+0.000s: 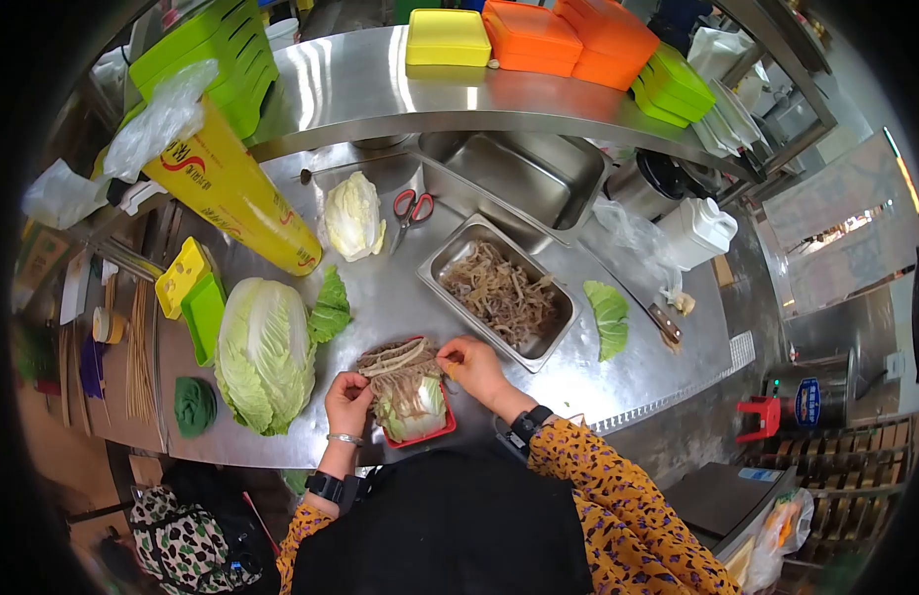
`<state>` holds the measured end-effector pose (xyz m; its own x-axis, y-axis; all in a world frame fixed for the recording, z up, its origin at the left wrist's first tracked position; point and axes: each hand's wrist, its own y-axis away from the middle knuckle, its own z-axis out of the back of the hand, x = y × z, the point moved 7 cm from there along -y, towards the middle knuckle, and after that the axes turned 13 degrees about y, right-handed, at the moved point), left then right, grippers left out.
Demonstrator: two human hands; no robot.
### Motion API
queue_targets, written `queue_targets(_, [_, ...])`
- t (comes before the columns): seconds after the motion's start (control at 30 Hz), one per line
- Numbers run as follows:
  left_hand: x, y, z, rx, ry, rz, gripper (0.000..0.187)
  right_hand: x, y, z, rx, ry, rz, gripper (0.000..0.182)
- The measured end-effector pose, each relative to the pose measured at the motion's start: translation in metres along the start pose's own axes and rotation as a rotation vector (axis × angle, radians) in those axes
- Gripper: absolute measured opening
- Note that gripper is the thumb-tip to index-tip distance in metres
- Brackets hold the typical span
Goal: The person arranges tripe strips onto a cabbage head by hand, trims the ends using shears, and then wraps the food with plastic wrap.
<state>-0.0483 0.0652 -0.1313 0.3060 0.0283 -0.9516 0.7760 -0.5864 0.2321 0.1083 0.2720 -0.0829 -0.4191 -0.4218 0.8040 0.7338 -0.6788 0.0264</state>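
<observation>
A small red tray [421, 437] at the table's front edge holds a piece of pale cabbage [416, 412]. Brown-grey tripe strips [400, 369] lie across the far part of the tray, over the cabbage. At their left end my left hand [348, 402] is closed, thumb and fingertips pinching the strips' edge. My right hand [472, 367] pinches the other end, fingers bent together. Beyond the right hand, a steel pan [440, 288] contains more loose tripe strips [501, 288]. To the left of the tray lies a large whole cabbage [265, 357], beside a loose green leaf [330, 305].
Red-handled scissors [412, 208] and a smaller cabbage [353, 218] lie farther back. An empty steel pan [514, 178] stands behind the filled one. At right are a cabbage leaf [607, 319] and a knife [665, 322]. A yellow film roll [231, 188] leans left; a shelf [360, 94] spans the back.
</observation>
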Motion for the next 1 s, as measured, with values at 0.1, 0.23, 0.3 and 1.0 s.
queue_targets(0.1, [0.01, -0.006, 0.001, 0.01, 0.03, 0.039, 0.017, -0.007, -0.001, -0.007, 0.094, -0.07, -0.112, 0.013])
queue_targets(0.23, [0.012, -0.01, -0.003, 0.033, -0.031, -0.045, 0.017, -0.011, -0.002, -0.015, 0.124, 0.091, -0.105, 0.017])
queue_targets(0.3, [0.007, -0.003, 0.003, 0.028, -0.076, -0.022, 0.014, -0.018, -0.002, -0.024, 0.131, 0.098, -0.096, 0.018])
queue_targets(1.0, [-0.089, 0.028, -0.004, 0.06, -0.14, -0.107, 0.017, -0.043, -0.031, 0.134, 0.063, 0.103, -0.156, 0.012])
